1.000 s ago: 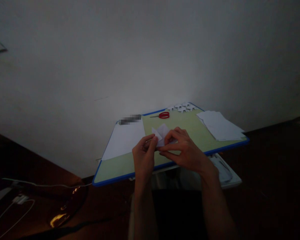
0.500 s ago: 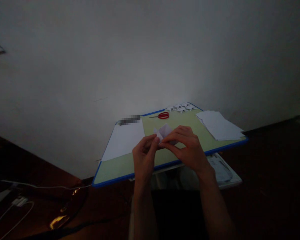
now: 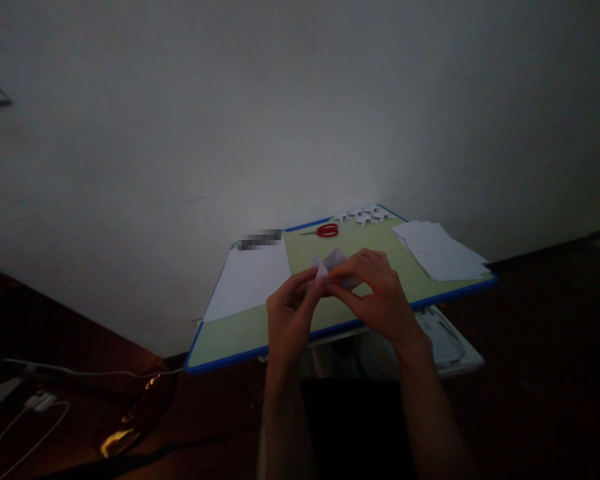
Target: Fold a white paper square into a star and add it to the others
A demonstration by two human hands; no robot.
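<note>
Both hands pinch a folded piece of white paper [image 3: 336, 258] above the near middle of a light green table [image 3: 235, 337] with a blue rim. My left hand [image 3: 293, 310] grips its left side between thumb and fingers. Thumb and fingertips of my right hand [image 3: 375, 287] are closed on its right side. Pointed flaps stand up between the hands, while the lower part of the paper is hidden by the fingers. Beyond the hands lie red-handled scissors [image 3: 327, 231], with the blades toward the left.
Several small folded paper pieces [image 3: 364, 215] lie at the table's back edge by the wall. A stack of white sheets [image 3: 437, 250] is on the right; a larger white sheet [image 3: 247, 280] covers part of the left. Below the table is a white tray-like shelf [image 3: 460, 363].
The fingers have shifted slightly on the paper, and a pointed flap at its middle now stands more upright. Both hands keep their hold; the table things stay put.
</note>
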